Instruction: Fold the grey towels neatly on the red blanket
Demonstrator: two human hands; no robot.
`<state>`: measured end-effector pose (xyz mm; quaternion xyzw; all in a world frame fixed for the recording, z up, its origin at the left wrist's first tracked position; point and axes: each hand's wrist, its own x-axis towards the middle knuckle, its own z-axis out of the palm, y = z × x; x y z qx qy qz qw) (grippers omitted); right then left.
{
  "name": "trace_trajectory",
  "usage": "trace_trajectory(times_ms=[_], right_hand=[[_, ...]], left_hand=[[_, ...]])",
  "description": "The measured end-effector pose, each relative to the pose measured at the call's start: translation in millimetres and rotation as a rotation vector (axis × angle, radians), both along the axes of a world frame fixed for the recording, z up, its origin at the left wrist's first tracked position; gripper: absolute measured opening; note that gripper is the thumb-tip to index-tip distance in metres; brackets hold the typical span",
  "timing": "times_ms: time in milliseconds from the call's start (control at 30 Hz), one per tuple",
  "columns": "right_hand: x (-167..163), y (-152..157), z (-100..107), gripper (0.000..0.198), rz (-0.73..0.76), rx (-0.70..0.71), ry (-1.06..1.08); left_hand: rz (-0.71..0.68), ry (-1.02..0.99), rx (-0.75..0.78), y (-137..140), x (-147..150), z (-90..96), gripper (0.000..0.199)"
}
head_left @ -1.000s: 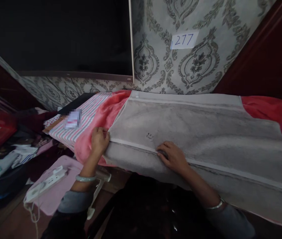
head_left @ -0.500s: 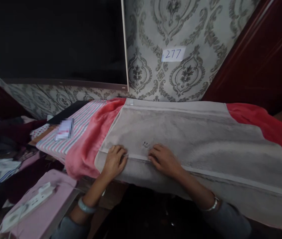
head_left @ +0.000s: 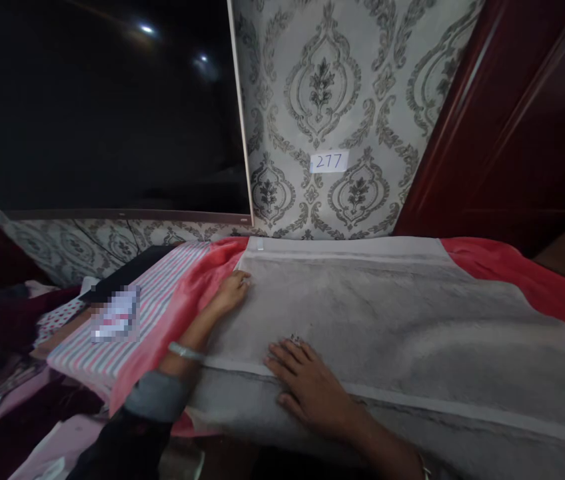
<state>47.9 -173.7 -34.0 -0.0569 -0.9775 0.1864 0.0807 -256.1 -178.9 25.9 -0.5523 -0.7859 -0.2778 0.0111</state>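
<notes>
The grey cloth (head_left: 387,313) lies spread under both hands, a pale strip along its far edge and a pale seam across its near part. The left hand (head_left: 233,291) is at the left edge of the grey cloth, near the far corner, fingers curled; whether they pinch the fabric cannot be told. The right hand (head_left: 307,390) rests palm down on the grey cloth by the seam, fingers slightly spread. Red fleece (head_left: 192,293) shows at the left and right of the grey cloth. Farther left of it, a striped cloth (head_left: 92,347) carries a pixelated packet (head_left: 117,317). Patterned wallpaper (head_left: 272,100) rises behind the grey cloth, with a dark screen (head_left: 102,120) behind to the left and a dark red panel (head_left: 492,133) behind to the right. A paper label (head_left: 330,161) above the grey cloth reads "277"; a dark marking (head_left: 294,338) on the cloth, at the right fingertips, is illegible
</notes>
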Motion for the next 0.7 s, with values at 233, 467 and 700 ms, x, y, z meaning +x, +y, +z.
trace_trajectory(times_ms=[233,467,700], right_hand=[[2,3,9,0.065,0.023,-0.093,-0.031],[12,2,21,0.066,0.041,-0.106,0.017],[12,1,16,0.067,0.028,-0.091,0.070]], left_hand=[[0.206,0.035,-0.170,86,-30,-0.9,0.022],[0.188,0.118,-0.242,102,-42,0.2,0.011],[0.091,0.234,-0.263,94,-45,16.3,0.012]])
